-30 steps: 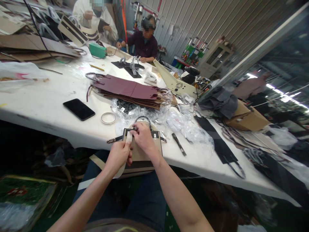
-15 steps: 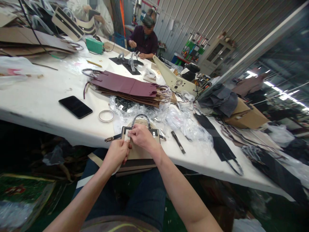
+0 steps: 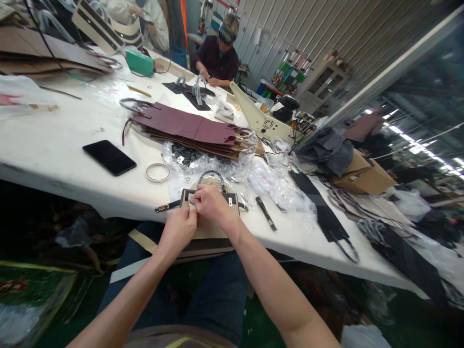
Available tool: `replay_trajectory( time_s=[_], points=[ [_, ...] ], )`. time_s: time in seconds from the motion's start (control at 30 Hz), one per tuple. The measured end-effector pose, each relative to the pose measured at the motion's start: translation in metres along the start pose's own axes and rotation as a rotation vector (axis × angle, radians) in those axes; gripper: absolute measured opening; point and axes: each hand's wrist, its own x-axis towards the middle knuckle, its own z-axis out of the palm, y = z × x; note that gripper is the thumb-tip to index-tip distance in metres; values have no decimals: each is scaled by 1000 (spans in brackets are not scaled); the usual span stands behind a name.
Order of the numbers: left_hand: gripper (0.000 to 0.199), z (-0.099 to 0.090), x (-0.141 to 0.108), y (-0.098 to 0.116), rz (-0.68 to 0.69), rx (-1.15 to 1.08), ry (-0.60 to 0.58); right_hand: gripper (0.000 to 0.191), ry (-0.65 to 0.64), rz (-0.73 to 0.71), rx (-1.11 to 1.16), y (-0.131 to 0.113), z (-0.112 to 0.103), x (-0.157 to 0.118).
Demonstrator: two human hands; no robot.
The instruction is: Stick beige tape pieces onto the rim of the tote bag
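Both hands, the left hand [image 3: 178, 227] and right hand [image 3: 210, 203], pinch a small pale strip [image 3: 191, 199] against the tan handbag [image 3: 208, 227] overhanging the table [image 3: 54, 150] edge at 6 o'clock, so a slipped grip could crease the strip or tip the handbag off.

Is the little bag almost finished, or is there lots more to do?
Partly. The tan bag already has its handle and dark strap on. Right now the left hand and right hand pinch a small pale strip at its flap. A stack of maroon pieces lies flat on the table, not yet made up.
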Motion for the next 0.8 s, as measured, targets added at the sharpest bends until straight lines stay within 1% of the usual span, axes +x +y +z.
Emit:
replay_trajectory(
  time_s=[0.03, 0.1, 0.17, 0.2, 0.23, 0.27, 0.33, 0.37, 0.47, 0.53, 0.6, 0.67, 0.73, 0.8],
  points=[
    [43, 4, -5, 3, 27, 23, -13, 30, -2, 3, 4, 1, 0, 1],
    [43, 9, -21, 9, 52, 65, -107, 27, -9, -2, 22, 3, -3, 4],
    [42, 8, -38, 11, 10, 82, -209, 26, -11, -9, 45, 4, -7, 3],
    [42, 3, -45, 11, -27, 80, -225, 26, -9, -12, 56, 4, -9, 2],
    [43, -4, -51, 9, -63, 74, -214, 26, -4, -16, 65, 3, -11, -1],
    [45, -13, -56, 5, -91, 65, -178, 24, 5, -18, 71, 2, -11, -5],
    [50, -37, -62, -5, -105, 66, -110, 19, 49, -18, 88, -2, -8, -17],
    [52, -48, -64, -10, -103, 72, -94, 20, 78, -21, 98, -4, -4, -24],
    [56, -76, -69, -21, -59, 97, -50, 30, 155, -29, 127, -12, 10, -44],
    [54, -86, -71, -20, 6, 135, 14, 30, 188, -13, 186, -17, 14, -54],
    [50, -89, -72, -11, 74, 188, 76, 29, 251, 50, 332, -23, 10, -63],
    [47, -86, -72, 2, 123, 238, 109, 28, 303, 125, 553, -31, -1, -73],
    [48, -78, -71, 13, 161, 284, 93, 31, 294, 172, 772, -41, -13, -84],
    [51, -67, -71, 19, 189, 331, 39, 42, 258, 203, 920, -49, -22, -95]
  ],
)
